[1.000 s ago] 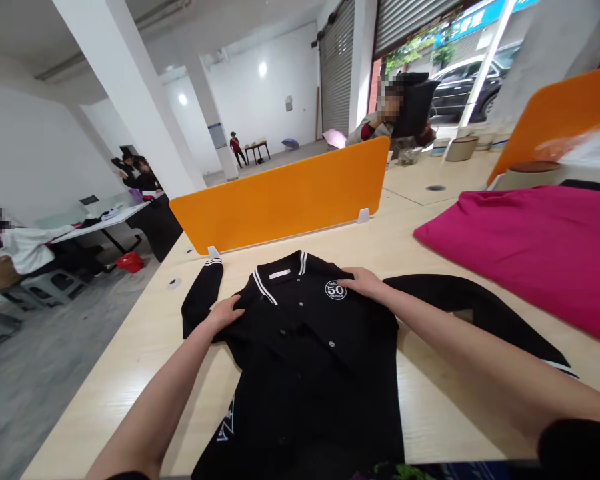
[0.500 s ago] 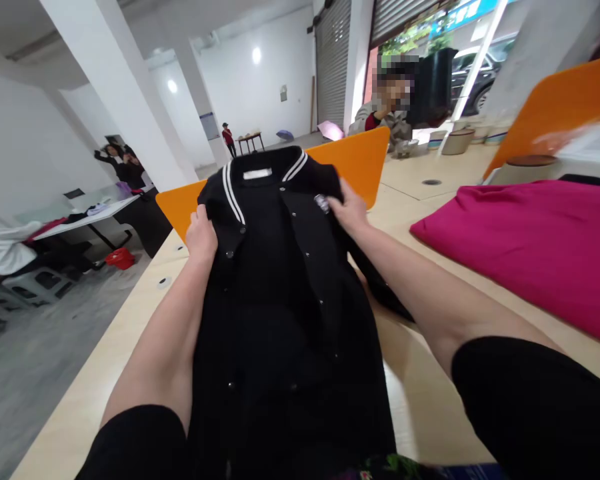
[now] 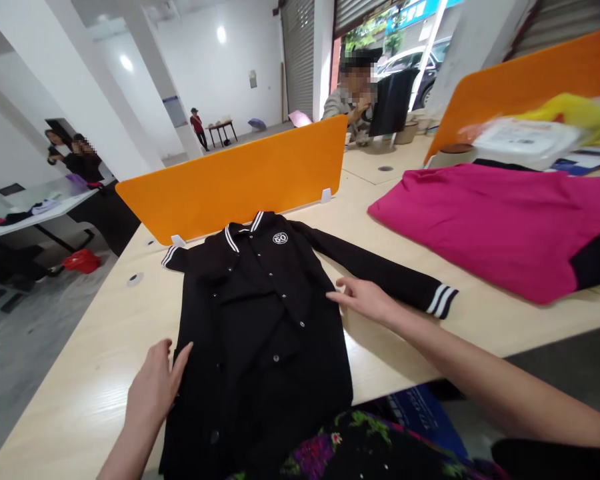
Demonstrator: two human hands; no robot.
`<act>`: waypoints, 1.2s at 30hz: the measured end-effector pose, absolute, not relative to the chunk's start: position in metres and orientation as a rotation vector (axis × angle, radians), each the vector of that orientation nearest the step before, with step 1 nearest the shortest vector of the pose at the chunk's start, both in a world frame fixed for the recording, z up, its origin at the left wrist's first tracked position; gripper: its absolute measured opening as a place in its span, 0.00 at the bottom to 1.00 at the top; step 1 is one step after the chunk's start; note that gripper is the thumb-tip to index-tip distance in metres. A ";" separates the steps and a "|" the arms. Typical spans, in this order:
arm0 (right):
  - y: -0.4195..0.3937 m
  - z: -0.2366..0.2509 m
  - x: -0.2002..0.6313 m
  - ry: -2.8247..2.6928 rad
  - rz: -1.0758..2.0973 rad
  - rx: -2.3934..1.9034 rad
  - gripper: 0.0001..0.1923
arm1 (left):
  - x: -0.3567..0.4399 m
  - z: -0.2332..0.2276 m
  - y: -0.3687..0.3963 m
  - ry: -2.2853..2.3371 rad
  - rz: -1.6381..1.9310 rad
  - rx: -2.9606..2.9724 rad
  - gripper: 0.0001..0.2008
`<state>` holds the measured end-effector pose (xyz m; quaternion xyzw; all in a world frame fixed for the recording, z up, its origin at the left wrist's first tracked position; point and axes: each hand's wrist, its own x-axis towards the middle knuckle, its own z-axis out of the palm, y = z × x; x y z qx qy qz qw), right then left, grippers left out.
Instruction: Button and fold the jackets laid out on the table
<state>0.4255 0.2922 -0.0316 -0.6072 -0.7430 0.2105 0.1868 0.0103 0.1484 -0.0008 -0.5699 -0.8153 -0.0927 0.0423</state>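
Jacket (image 3: 260, 320) spread on the table, a hand at each side

The black jacket lies on the table (image 3: 87, 353), front up, its long axis running from the near edge toward the divider (image 3: 230, 190) at the far edge. The collar (image 3: 233, 237) points at the divider; the lower end reaches the near edge, where it runs partly out of view. One sleeve (image 3: 375, 260) slants out to the right; only a short length of the other shows, by the far left corner.

The left hand (image 3: 153, 383) is wide, thumb spread from the fingers, holding nothing visible. The jacket lies to its right, and the thumb overlaps its side low down. The right hand (image 3: 363, 298) is loosely curled, with a narrow gap between thumb and forefinger; the jacket's body lies to its left, the forefinger tip at its side near mid-length. Neither hand is clearly nearer; whether they touch the fabric cannot be told.

Farther right, apart from the sleeve, lies a pink cloth (image 3: 485, 223). Beyond the divider sits another person (image 3: 347, 100).
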 end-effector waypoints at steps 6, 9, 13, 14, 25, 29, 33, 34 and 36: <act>0.244 -0.038 0.400 -2.255 0.588 -1.604 0.04 | 0.042 -0.021 0.088 -2.702 -0.315 -1.698 0.20; 0.258 -0.036 0.403 -2.097 0.359 -1.685 0.07 | 0.042 -0.025 0.087 -2.927 -0.717 -1.688 0.13; 0.271 -0.021 0.425 -1.849 0.169 -1.770 0.10 | 0.045 -0.022 0.073 -2.897 -0.868 -1.602 0.14; 0.267 -0.017 0.428 -1.844 0.131 -1.754 0.11 | 0.049 -0.020 0.066 -2.759 -0.757 -1.566 0.15; 0.153 -0.033 0.367 -2.640 0.386 -1.060 0.13 | 0.104 -0.031 0.045 -1.910 -0.132 -1.954 0.12; 0.160 -0.033 0.367 -2.642 0.380 -1.073 0.09 | 0.101 -0.028 0.043 -1.922 0.026 -1.899 0.11; 0.167 -0.035 0.372 -2.553 0.424 -0.987 0.09 | 0.098 -0.030 0.041 -1.920 0.021 -1.915 0.13; 0.170 -0.034 0.375 -2.507 0.458 -0.958 0.08 | 0.094 -0.030 0.042 -1.944 -0.054 -1.929 0.12; 0.178 -0.028 0.384 -2.343 0.583 -0.889 0.07 | 0.080 -0.026 0.047 -2.101 -0.313 -1.934 0.11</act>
